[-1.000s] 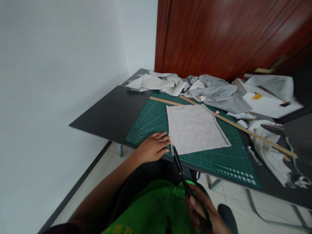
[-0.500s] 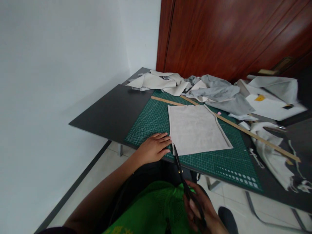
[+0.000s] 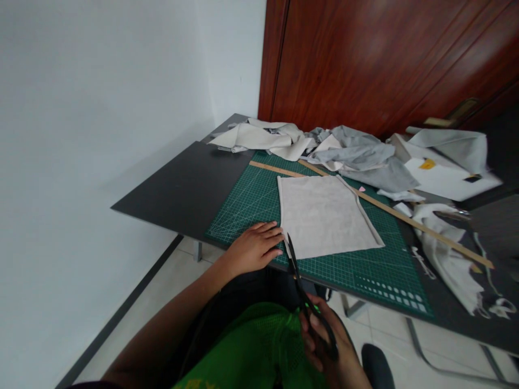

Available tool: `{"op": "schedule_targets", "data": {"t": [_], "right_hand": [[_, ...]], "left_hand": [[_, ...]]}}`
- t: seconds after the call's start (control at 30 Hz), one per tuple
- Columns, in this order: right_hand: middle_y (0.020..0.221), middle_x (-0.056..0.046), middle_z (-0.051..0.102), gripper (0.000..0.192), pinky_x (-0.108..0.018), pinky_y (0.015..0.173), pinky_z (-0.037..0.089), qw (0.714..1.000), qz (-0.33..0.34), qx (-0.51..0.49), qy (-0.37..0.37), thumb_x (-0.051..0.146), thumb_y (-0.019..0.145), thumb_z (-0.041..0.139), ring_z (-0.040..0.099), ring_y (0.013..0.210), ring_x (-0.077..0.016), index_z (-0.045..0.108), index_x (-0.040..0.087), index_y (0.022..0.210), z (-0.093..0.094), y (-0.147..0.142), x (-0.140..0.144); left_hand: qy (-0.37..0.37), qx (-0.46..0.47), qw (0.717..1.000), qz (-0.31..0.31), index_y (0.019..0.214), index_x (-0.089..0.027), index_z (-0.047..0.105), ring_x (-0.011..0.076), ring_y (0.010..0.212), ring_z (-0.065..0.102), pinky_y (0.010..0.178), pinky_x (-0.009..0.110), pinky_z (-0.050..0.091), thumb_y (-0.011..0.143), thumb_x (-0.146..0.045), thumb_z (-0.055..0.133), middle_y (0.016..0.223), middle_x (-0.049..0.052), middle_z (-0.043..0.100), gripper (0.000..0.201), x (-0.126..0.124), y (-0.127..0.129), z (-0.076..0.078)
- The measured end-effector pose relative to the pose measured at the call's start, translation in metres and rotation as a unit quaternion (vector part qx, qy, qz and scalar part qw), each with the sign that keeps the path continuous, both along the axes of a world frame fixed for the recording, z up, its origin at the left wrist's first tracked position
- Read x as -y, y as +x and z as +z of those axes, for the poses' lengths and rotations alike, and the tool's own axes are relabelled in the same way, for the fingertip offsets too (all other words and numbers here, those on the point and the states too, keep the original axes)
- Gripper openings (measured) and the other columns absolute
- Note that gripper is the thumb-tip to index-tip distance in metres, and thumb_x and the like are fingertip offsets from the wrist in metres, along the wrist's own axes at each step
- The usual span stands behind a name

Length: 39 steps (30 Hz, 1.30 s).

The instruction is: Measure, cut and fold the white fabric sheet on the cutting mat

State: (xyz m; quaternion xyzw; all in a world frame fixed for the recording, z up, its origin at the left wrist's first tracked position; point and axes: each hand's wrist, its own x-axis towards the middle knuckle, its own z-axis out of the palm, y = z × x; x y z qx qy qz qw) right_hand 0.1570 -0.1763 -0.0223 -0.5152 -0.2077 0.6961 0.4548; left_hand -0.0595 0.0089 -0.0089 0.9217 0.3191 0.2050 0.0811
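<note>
A pale, roughly square piece of fabric (image 3: 324,213) lies on a green cutting mat (image 3: 239,210), with folded strips along its left and right sides. My left hand (image 3: 255,246) lies flat at the fabric's near left edge, its fingertips touching that edge. In my right hand (image 3: 324,335) is a pair of black scissors (image 3: 297,275), with fingers through the handle loops. The blades are parted and reach over the near left corner of the fabric, close to my left fingertips.
Wooden rulers (image 3: 425,227) lie across the mat and partly under the fabric. Crumpled grey and white cloth (image 3: 360,154) piles up along the back. A white box (image 3: 438,175) stands at the right, with fabric scraps (image 3: 450,254) before it. The dark table (image 3: 174,189) meets a white wall.
The scissors have moved forward onto the fabric's corner, and their blades have spread apart. My left hand has stayed at the fabric's edge.
</note>
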Motion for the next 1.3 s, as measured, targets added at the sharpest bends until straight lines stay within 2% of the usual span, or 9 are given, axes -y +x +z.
{"op": "schedule_targets", "data": {"t": [0.13, 0.3, 0.4, 0.6, 0.8, 1.07, 1.3], "right_hand": [[0.075, 0.004, 0.058, 0.069, -0.016, 0.038, 0.029, 1.0, -0.005, 0.009, 0.005, 0.059, 0.076, 0.083, 0.044, 0.052, -0.007, 0.053, 0.023, 0.127, 0.001, -0.003, -0.001], [0.074, 0.004, 0.059, 0.076, -0.017, 0.036, 0.027, 1.0, -0.007, 0.007, -0.018, 0.063, 0.068, 0.087, 0.042, 0.048, -0.0069, 0.055, 0.023, 0.124, -0.003, 0.0, 0.002], [0.075, 0.004, 0.06, 0.074, -0.016, 0.037, 0.026, 1.0, -0.009, 0.008, -0.025, 0.062, 0.068, 0.088, 0.043, 0.049, -0.0068, 0.056, 0.023, 0.122, -0.004, 0.003, 0.005], [0.075, 0.003, 0.058, 0.064, -0.016, 0.039, 0.027, 1.0, -0.018, -0.001, -0.005, 0.059, 0.073, 0.085, 0.045, 0.054, -0.0075, 0.058, 0.023, 0.119, 0.008, -0.005, -0.004], [0.075, 0.004, 0.058, 0.068, -0.017, 0.038, 0.028, 1.0, -0.003, 0.02, 0.005, 0.062, 0.071, 0.085, 0.042, 0.05, -0.0061, 0.058, 0.022, 0.118, 0.019, -0.011, -0.015], [0.074, 0.004, 0.059, 0.064, -0.016, 0.036, 0.029, 0.999, -0.005, 0.034, 0.025, 0.061, 0.077, 0.082, 0.041, 0.045, -0.0055, 0.057, 0.023, 0.122, 0.013, -0.015, -0.012], [0.058, 0.008, 0.051, 0.06, -0.016, 0.035, 0.028, 0.998, 0.023, 0.045, 0.033, 0.062, 0.082, 0.076, 0.036, 0.042, -0.0062, 0.055, 0.023, 0.122, 0.01, -0.014, -0.011]], "left_hand": [[0.0, -0.001, 1.0, 0.0, 0.141, -0.024, 0.06, 0.0276, 0.145, 0.049, 0.12, 0.046, 0.038, 0.103, -0.038, 0.057, 0.147, 0.005, 0.063, 0.041, 0.0, 0.0, 0.0], [-0.002, -0.013, 1.0, 0.006, 0.14, -0.022, 0.061, 0.028, 0.145, 0.049, 0.121, 0.046, 0.038, 0.103, -0.04, 0.058, 0.149, 0.005, 0.061, 0.042, 0.001, 0.0, 0.0], [0.002, -0.013, 1.0, 0.002, 0.139, -0.022, 0.062, 0.0273, 0.146, 0.048, 0.121, 0.046, 0.038, 0.103, -0.039, 0.057, 0.148, 0.005, 0.062, 0.04, 0.001, 0.0, 0.0], [0.008, -0.01, 1.0, 0.002, 0.138, -0.021, 0.063, 0.0281, 0.146, 0.047, 0.121, 0.046, 0.037, 0.103, -0.039, 0.057, 0.148, 0.006, 0.062, 0.04, 0.0, 0.0, -0.001], [0.002, -0.006, 1.0, 0.004, 0.139, -0.023, 0.063, 0.027, 0.146, 0.048, 0.12, 0.045, 0.038, 0.102, -0.039, 0.058, 0.148, 0.006, 0.062, 0.04, 0.0, -0.001, 0.0], [0.001, -0.003, 1.0, 0.002, 0.139, -0.023, 0.062, 0.0276, 0.146, 0.048, 0.12, 0.046, 0.038, 0.103, -0.039, 0.057, 0.149, 0.006, 0.061, 0.04, 0.001, 0.0, 0.0], [-0.003, -0.005, 1.0, 0.001, 0.139, -0.023, 0.062, 0.0278, 0.146, 0.048, 0.12, 0.046, 0.038, 0.103, -0.038, 0.057, 0.149, 0.005, 0.061, 0.04, 0.001, 0.0, 0.001]]}}
